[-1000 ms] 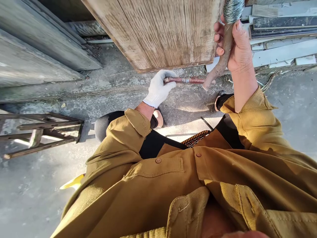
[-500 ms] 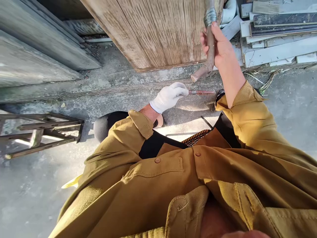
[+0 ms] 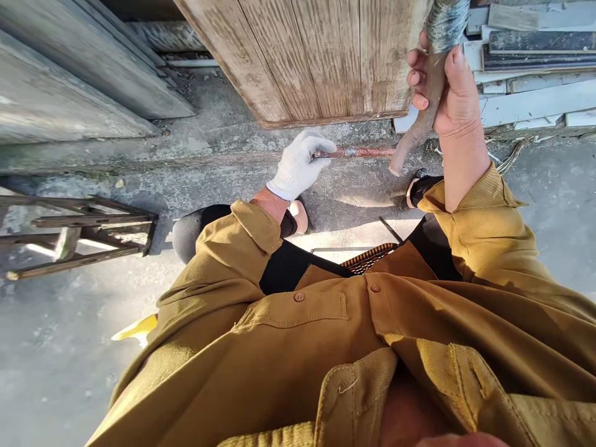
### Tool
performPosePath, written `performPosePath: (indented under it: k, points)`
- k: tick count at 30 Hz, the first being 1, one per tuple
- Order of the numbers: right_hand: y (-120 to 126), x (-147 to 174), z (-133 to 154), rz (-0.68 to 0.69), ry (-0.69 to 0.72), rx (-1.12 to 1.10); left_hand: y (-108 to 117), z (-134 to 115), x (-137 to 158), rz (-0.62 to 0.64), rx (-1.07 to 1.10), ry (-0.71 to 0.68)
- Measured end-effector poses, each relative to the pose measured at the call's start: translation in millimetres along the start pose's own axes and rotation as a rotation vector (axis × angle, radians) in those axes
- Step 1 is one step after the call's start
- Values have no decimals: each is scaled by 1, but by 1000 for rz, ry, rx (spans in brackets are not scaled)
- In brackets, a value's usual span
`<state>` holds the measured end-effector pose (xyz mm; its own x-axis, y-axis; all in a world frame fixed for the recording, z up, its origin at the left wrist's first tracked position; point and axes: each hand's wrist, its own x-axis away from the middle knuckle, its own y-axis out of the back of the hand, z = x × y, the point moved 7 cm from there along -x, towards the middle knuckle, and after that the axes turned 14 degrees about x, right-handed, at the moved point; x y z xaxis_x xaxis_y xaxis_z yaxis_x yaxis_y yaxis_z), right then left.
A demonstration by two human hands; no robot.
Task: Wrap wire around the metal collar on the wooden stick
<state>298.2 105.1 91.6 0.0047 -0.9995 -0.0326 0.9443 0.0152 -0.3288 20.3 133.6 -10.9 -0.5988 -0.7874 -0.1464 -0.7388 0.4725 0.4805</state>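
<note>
A wooden stand (image 3: 93, 220) lies at the left, well apart from the work. The gloved left hand (image 3: 298, 164) pinches the left end of the rod (image 3: 372, 152); compared with half a second ago it sits farther out and to the left, and the wire wrap (image 3: 350, 152) now shows clear of its fingertips, so the bound part seems free to get at. Just beyond the glove runs the near edge of the board (image 3: 321, 56). The floor (image 3: 363, 192) gives room on the near side of the rod. The bare right hand (image 3: 456, 93) has shifted right, thumb and fingers closed around the branch (image 3: 424, 118) below its coil (image 3: 447, 28). The branch's near end now overlaps the rod's right end; contact I cannot tell. Planks (image 3: 521, 102) bound the far right.
</note>
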Motion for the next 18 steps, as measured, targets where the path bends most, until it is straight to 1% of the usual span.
performPosePath:
  k: [1, 2, 4, 6, 8, 11, 15, 18]
  points:
    - [-5, 4, 1, 34, 1, 37, -2, 0, -1, -7, 9, 3]
    - [-7, 7, 0, 35, -7, 70, -3, 0, -2, -15, 16, 8]
    - [-8, 10, -3, -8, -19, 97, -6, 0, -3, -25, 23, 23]
    - [-10, 11, -5, -26, -6, 80, -6, -2, -4, -37, 28, 31]
    - [-15, 11, -7, 10, 6, 46, -6, -4, -4, -21, 31, 28]
    - [-21, 8, -12, 55, 4, 9, -12, -8, -3, 46, 30, 1]
    - [-27, -11, -22, 35, 22, -8, -30, -16, 2, 155, 37, -39]
    - [-39, -27, -34, 34, 20, -53, -46, -17, 5, 231, 25, 10]
